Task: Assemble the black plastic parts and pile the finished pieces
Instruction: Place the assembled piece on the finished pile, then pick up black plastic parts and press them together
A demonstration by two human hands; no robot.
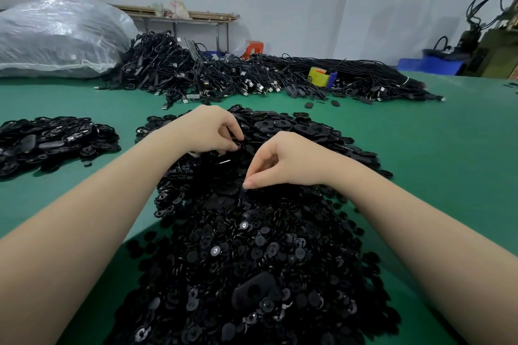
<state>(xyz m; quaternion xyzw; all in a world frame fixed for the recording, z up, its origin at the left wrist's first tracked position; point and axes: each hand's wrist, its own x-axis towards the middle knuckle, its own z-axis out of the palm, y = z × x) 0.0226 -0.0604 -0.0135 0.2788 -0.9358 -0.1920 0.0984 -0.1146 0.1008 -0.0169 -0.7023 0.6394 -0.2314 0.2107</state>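
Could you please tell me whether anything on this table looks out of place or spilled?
A few black parts lie scattered on the green table, apart from the big heap. One larger oblong piece sits among the small round discs. Nothing looks damaged.

Two bare forearms come in from the near edge of the green counter point(420, 126). No sleeve shows anywhere along either arm, right up to where they leave view nearest the counter's front edge. The left hand point(213, 129) has no glove, ring or wristband, and neither has the right hand point(283, 159). The wrists carry no watch or strap. The nails that show on the right hand's fingertips point(248, 184) are short and plain, with no polish that I can make out.
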